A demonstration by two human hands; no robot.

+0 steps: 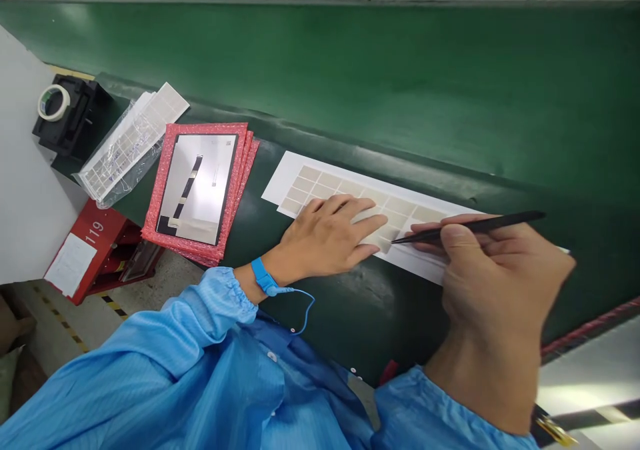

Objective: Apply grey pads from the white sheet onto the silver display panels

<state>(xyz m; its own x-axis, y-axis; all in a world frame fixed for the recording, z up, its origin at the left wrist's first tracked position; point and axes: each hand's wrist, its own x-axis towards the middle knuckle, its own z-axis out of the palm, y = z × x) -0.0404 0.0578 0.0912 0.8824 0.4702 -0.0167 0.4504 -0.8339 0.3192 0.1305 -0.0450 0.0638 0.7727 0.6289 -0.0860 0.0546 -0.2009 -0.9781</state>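
Note:
My left hand lies flat on a white backing sheet that carries a grid of beige adhesive pads, its fingers spread over the pads. My right hand is shut on black tweezers. Their tip reaches a pad by my left fingertips, and that pad seems lifted a little from the sheet. My right hand hides the sheet's right part. A blue antistatic wrist strap circles my left wrist, with a coiled cord trailing from it.
Left of the sheet lies a stack of pink bubble foam pouches holding a display panel. Beyond it are pad sheets in a clear plastic bag, a tape roll on a black holder, and a red bin numbered 119. The green conveyor belt slopes away.

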